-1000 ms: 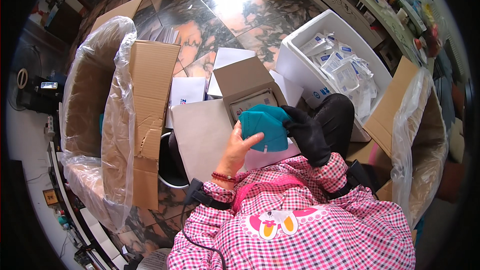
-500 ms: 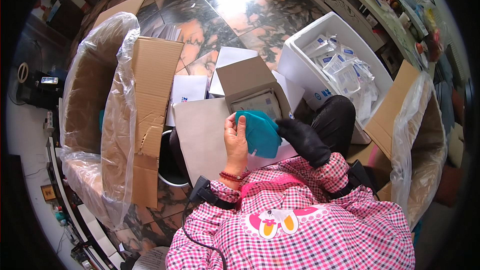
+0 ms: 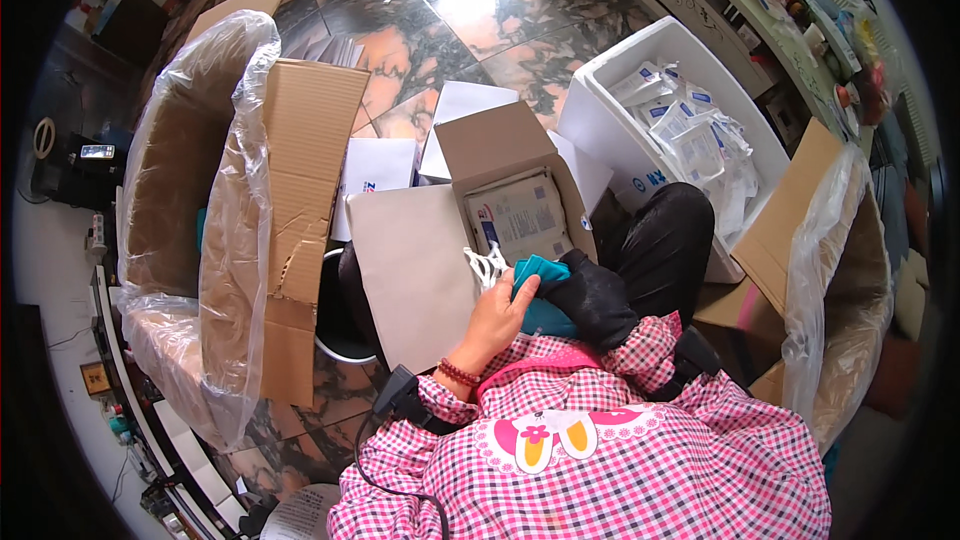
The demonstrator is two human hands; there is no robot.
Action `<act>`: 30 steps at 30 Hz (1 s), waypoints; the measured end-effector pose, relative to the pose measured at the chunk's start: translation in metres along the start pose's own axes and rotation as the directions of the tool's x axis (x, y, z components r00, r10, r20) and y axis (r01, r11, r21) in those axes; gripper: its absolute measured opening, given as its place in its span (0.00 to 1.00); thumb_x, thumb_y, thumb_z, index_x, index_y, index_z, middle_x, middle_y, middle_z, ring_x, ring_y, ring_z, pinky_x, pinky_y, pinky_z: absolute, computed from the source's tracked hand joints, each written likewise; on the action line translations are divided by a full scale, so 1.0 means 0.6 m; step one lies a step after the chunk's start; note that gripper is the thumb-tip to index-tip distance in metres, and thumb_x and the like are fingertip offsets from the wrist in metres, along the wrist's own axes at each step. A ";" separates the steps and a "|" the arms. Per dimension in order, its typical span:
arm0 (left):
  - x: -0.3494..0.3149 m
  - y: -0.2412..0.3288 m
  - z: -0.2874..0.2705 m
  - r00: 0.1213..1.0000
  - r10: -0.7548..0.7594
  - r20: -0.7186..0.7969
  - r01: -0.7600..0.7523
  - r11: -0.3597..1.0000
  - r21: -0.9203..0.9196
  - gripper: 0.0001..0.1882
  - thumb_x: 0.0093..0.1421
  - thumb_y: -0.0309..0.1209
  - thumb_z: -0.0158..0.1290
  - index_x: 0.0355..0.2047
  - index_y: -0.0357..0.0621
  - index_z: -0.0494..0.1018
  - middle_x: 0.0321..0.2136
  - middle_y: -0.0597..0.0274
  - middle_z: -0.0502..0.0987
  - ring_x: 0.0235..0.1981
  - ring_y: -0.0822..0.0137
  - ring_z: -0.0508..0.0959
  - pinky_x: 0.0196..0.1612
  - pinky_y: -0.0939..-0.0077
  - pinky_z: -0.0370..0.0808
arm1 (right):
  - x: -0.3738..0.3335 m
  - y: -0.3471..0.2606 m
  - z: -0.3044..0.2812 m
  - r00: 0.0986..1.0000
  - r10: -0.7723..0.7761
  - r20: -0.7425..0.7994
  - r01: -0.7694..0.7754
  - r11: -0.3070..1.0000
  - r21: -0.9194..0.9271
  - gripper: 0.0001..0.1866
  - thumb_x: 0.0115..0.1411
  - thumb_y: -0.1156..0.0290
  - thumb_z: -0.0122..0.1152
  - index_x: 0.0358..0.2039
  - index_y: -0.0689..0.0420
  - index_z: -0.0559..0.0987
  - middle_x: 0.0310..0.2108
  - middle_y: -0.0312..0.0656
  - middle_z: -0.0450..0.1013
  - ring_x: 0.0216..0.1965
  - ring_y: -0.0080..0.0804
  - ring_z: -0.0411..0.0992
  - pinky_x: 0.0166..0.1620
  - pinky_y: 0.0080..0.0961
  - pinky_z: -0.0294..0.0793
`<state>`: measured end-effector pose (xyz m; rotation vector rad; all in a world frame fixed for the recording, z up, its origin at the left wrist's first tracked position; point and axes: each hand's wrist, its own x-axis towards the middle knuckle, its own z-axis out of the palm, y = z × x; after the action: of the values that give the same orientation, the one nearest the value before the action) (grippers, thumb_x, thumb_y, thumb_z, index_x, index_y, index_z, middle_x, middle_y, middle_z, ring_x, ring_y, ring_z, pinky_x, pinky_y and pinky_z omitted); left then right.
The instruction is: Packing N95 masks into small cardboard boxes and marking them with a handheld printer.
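Close to my lap, I hold a teal folded face mask (image 3: 543, 319) with both hands. White ear loops (image 3: 486, 263) stick out beside the fingers of my bare left hand (image 3: 496, 318), which is closed on the mask's left part. My right hand, in a black glove (image 3: 596, 302), presses round its right side; most of its fingers are hidden. Just beyond my hands stands a small open carton (image 3: 497, 143), its flap raised. Flat white printed packets (image 3: 520, 212) lie stacked in it.
A tall plastic-lined cardboard box (image 3: 310, 150) stands at left, another lined box (image 3: 790, 230) at right. A white foam box (image 3: 590, 100) at far right holds many small packets. White cartons (image 3: 380, 162) sit behind the small one; a pale board (image 3: 410, 275) lies left of my hands.
The mask has come down toward my lap and is now bunched between my hands instead of held up flat. White ear loops now show, and the packets in the carton are more exposed.
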<state>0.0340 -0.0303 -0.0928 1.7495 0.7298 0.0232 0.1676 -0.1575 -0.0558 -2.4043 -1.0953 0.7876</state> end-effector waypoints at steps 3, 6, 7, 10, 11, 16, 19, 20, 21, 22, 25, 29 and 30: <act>0.002 0.001 -0.004 0.986 0.162 -0.027 -0.163 0.985 -0.059 0.22 0.70 0.45 0.46 0.47 0.36 0.72 0.34 0.43 0.80 0.37 0.44 0.78 0.40 0.60 0.73 | -0.003 -0.019 -0.014 0.998 0.026 -0.056 -0.014 0.979 0.204 0.26 0.58 0.50 0.66 0.49 0.54 0.76 0.42 0.49 0.78 0.41 0.47 0.79 0.43 0.36 0.78; 0.024 0.012 -0.008 0.969 0.175 -0.176 -0.213 0.950 -0.229 0.19 0.71 0.43 0.46 0.46 0.37 0.72 0.33 0.47 0.79 0.35 0.53 0.79 0.39 0.61 0.73 | 0.032 -0.009 -0.008 0.984 0.054 -0.172 0.034 0.882 0.471 0.26 0.56 0.52 0.68 0.50 0.54 0.76 0.41 0.50 0.78 0.41 0.47 0.79 0.44 0.36 0.78; 0.031 0.018 -0.007 0.976 0.118 -0.185 -0.177 0.922 -0.345 0.21 0.70 0.44 0.46 0.45 0.35 0.73 0.35 0.52 0.79 0.35 0.58 0.79 0.42 0.64 0.73 | 0.045 -0.005 -0.008 0.964 0.162 -0.210 0.015 0.757 0.653 0.26 0.55 0.52 0.68 0.50 0.53 0.76 0.41 0.50 0.78 0.41 0.47 0.79 0.44 0.36 0.78; 0.054 0.044 -0.008 0.949 0.131 -0.286 -0.231 0.906 -0.353 0.26 0.69 0.49 0.47 0.46 0.33 0.73 0.38 0.54 0.80 0.36 0.59 0.78 0.45 0.66 0.72 | 0.028 -0.033 -0.056 0.980 0.052 -0.192 0.025 0.924 0.381 0.24 0.54 0.56 0.69 0.50 0.51 0.76 0.42 0.50 0.78 0.41 0.48 0.79 0.44 0.36 0.78; 0.050 0.067 -0.018 0.976 0.053 -0.211 -0.118 0.943 -0.310 0.30 0.68 0.53 0.47 0.44 0.32 0.75 0.37 0.52 0.80 0.37 0.60 0.79 0.48 0.67 0.72 | 0.026 -0.038 -0.055 0.965 -0.014 -0.260 0.085 0.960 0.266 0.23 0.53 0.58 0.69 0.49 0.51 0.77 0.39 0.49 0.79 0.39 0.48 0.79 0.42 0.37 0.78; 0.082 0.069 -0.011 0.975 -0.103 -0.198 0.018 0.921 -0.390 0.29 0.67 0.53 0.47 0.35 0.34 0.77 0.30 0.52 0.79 0.35 0.59 0.78 0.44 0.67 0.72 | 0.026 -0.049 -0.045 0.923 -0.150 -0.355 0.174 0.984 0.038 0.23 0.53 0.55 0.70 0.46 0.51 0.78 0.36 0.47 0.80 0.36 0.48 0.79 0.38 0.38 0.78; 0.096 0.042 -0.001 0.946 -0.110 -0.305 -0.016 0.923 -0.385 0.27 0.68 0.50 0.46 0.30 0.34 0.75 0.25 0.53 0.78 0.31 0.59 0.77 0.39 0.65 0.72 | 0.023 -0.057 -0.038 0.922 -0.147 -0.358 0.165 0.986 0.020 0.24 0.52 0.53 0.70 0.45 0.52 0.79 0.35 0.46 0.80 0.35 0.47 0.79 0.37 0.38 0.78; 0.098 0.032 0.002 0.937 -0.100 -0.334 -0.042 0.919 -0.391 0.26 0.69 0.48 0.45 0.29 0.33 0.74 0.23 0.52 0.76 0.28 0.59 0.75 0.37 0.64 0.71 | 0.022 -0.060 -0.038 0.939 -0.115 -0.324 0.126 0.992 0.013 0.24 0.52 0.52 0.70 0.44 0.52 0.79 0.35 0.46 0.79 0.35 0.47 0.79 0.36 0.38 0.78; 0.097 0.031 0.006 0.938 -0.101 -0.331 -0.040 0.919 -0.392 0.26 0.69 0.48 0.45 0.29 0.33 0.74 0.23 0.52 0.76 0.28 0.59 0.75 0.37 0.64 0.71 | 0.020 -0.058 -0.038 0.940 -0.111 -0.324 0.122 0.992 0.014 0.24 0.52 0.52 0.70 0.44 0.52 0.79 0.35 0.46 0.79 0.35 0.47 0.79 0.36 0.38 0.78; 0.097 0.029 0.010 0.923 -0.067 -0.380 -0.064 0.945 -0.322 0.25 0.69 0.46 0.44 0.29 0.33 0.73 0.22 0.51 0.75 0.27 0.59 0.74 0.36 0.63 0.71 | 0.019 -0.056 -0.039 0.942 -0.108 -0.318 0.156 0.979 0.131 0.24 0.52 0.52 0.70 0.44 0.53 0.79 0.34 0.47 0.79 0.35 0.47 0.79 0.36 0.37 0.78; 0.087 0.014 0.026 0.918 -0.064 -0.392 -0.047 0.963 -0.267 0.23 0.70 0.43 0.43 0.29 0.32 0.72 0.22 0.48 0.73 0.26 0.58 0.73 0.34 0.62 0.70 | 0.010 -0.037 -0.034 0.962 -0.127 -0.243 0.174 0.968 0.182 0.24 0.52 0.53 0.71 0.45 0.53 0.80 0.35 0.48 0.79 0.35 0.46 0.80 0.36 0.36 0.79; 0.053 -0.009 0.046 0.930 -0.045 -0.364 -0.054 0.965 -0.257 0.23 0.70 0.42 0.43 0.29 0.31 0.71 0.22 0.46 0.73 0.25 0.57 0.71 0.33 0.62 0.69 | -0.012 0.016 -0.004 0.888 -0.434 -0.153 0.424 0.901 -0.092 0.21 0.51 0.60 0.71 0.43 0.55 0.82 0.36 0.49 0.79 0.34 0.47 0.79 0.37 0.35 0.79; 0.046 -0.003 0.045 0.922 0.015 -0.386 -0.122 0.960 -0.254 0.24 0.70 0.43 0.44 0.29 0.31 0.71 0.22 0.46 0.73 0.24 0.57 0.71 0.33 0.62 0.69 | -0.017 0.024 0.002 0.903 -0.407 -0.139 0.401 0.913 -0.071 0.20 0.51 0.60 0.71 0.43 0.55 0.82 0.36 0.48 0.79 0.34 0.47 0.79 0.37 0.35 0.79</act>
<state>0.0657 -0.0402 -0.1126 1.5159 0.8987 0.5050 0.1692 -0.1744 -0.0610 -2.1139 -1.4889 0.4372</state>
